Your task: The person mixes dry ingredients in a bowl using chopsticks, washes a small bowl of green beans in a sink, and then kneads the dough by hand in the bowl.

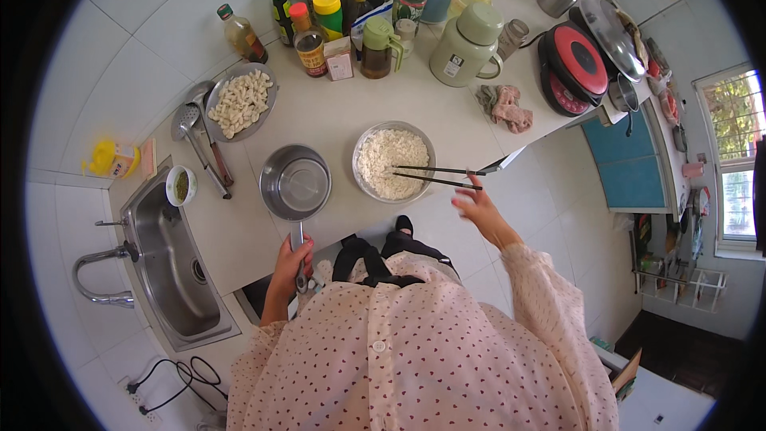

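My left hand (293, 263) grips the handle of a stainless steel saucepan (296, 182), which looks empty inside, over the counter's front edge. To its right stands a metal bowl (357, 181) of white, crumbly, flour-like flakes (389, 158). Two dark chopsticks (440, 176) lean in the bowl, tips in the flakes, and their rear ends stick out past the right rim. My right hand (482, 212) is at those rear ends, slightly blurred, fingers apart. The index finger overlaps the chopsticks; whether it touches them is unclear.
A plate (272, 96) of small pale pieces (239, 102), a slotted ladle (200, 143) and a sink (179, 275) lie left. Bottles, including a soy sauce bottle (309, 48), and a green thermos jug (458, 54) line the back. A cloth (511, 111) and red electric griddle (574, 60) are right.
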{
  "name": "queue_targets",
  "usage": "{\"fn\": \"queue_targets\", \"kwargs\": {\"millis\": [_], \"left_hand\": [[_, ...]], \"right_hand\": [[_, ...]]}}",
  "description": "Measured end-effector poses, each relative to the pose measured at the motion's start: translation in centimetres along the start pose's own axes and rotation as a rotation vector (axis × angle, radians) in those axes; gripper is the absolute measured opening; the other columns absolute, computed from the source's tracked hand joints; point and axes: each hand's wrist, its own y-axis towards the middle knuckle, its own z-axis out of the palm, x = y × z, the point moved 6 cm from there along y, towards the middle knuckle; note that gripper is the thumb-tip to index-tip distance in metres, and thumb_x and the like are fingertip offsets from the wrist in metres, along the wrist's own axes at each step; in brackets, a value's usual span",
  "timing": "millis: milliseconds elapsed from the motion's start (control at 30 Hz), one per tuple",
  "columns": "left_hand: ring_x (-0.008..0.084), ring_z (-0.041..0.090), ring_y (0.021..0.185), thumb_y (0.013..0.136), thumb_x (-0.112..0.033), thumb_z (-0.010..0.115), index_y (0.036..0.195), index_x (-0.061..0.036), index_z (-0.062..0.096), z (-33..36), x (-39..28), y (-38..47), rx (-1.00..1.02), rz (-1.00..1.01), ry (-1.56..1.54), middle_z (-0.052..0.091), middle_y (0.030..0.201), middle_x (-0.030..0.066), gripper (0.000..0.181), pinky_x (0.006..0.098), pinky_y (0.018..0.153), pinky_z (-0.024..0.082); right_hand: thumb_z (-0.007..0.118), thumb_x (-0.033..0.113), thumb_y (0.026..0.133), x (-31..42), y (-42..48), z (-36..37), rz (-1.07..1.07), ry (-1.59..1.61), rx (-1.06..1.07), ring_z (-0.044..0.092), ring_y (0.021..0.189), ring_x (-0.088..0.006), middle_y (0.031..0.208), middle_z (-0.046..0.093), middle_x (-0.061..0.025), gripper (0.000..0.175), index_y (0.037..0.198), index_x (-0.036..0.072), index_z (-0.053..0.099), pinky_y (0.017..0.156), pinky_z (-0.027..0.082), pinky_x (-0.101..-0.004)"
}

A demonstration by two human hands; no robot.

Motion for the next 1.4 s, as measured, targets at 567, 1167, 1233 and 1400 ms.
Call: {"fn": "queue_targets", "kwargs": {"millis": [567,1167,1233,1400], "left_hand": [[0.0074,0.037,0.038,0.084,-0.015,0.057,0.095,-0.0051,0.043,4.0,-4.8,-3.1,-0.120,0.150,0.232,0.042,0.057,0.0002,0.020,0.0218,0.035,0.030],[0.0073,0.038,0.037,0.085,-0.010,0.056,0.089,-0.0042,0.042,5.4,-7.5,-2.9,-0.184,0.254,0.370,0.042,0.053,-0.0004,0.016,0.0222,0.034,0.031],[0.0072,0.038,0.036,0.085,-0.010,0.056,0.089,-0.0039,0.042,5.7,-7.7,-2.8,-0.182,0.268,0.385,0.042,0.053,-0.0004,0.016,0.0222,0.034,0.031],[0.0069,0.038,0.036,0.085,-0.010,0.056,0.093,-0.0024,0.043,6.0,-7.8,-2.8,-0.196,0.281,0.432,0.042,0.054,-0.0004,0.017,0.0226,0.034,0.031]], "right_hand": [[0.061,0.000,0.077,8.5,-1.7,9.2,-1.051,-0.601,0.044,0.062,0.077,-0.0290,0.094,0.062,-0.0130,0.017,0.093,0.002,0.062,0.070,0.052,-0.0335],[0.061,-0.001,0.078,8.4,-3.1,10.8,-1.003,-0.387,-0.060,0.062,0.077,-0.0281,0.087,0.062,-0.0146,0.009,0.087,-0.001,0.060,0.069,0.050,-0.0315],[0.061,-0.002,0.078,8.2,-2.1,10.1,-0.993,-0.342,-0.096,0.062,0.076,-0.0272,0.087,0.062,-0.0142,0.008,0.086,-0.001,0.060,0.067,0.050,-0.0310],[0.062,-0.001,0.078,8.9,-1.0,7.3,-0.980,-0.398,-0.323,0.062,0.073,-0.0265,0.087,0.062,-0.0140,0.009,0.086,-0.001,0.061,0.065,0.050,-0.0300]]}}
